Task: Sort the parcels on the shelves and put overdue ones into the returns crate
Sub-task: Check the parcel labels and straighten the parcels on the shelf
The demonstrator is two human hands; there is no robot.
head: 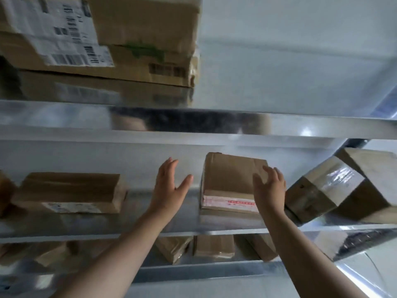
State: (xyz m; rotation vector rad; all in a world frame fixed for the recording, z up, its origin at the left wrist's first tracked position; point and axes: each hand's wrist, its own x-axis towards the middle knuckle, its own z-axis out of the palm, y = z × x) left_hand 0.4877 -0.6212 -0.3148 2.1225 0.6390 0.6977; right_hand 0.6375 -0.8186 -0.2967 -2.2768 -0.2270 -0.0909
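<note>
Currently, head view: flat parcel [231, 181] on middle shelf [150, 230]; right hand [269, 187] fingers spread, resting on its top; left hand [169, 186] open, empty, just beside. Advice: grip both sides, tilt label [228, 202] forward. Red print, barcodes unreadable.

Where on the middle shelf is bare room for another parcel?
Between the flat parcel at left and the middle parcel, where the left hand hovers. The right end is crowded: a tilted box lies close beside the middle parcel.
</note>
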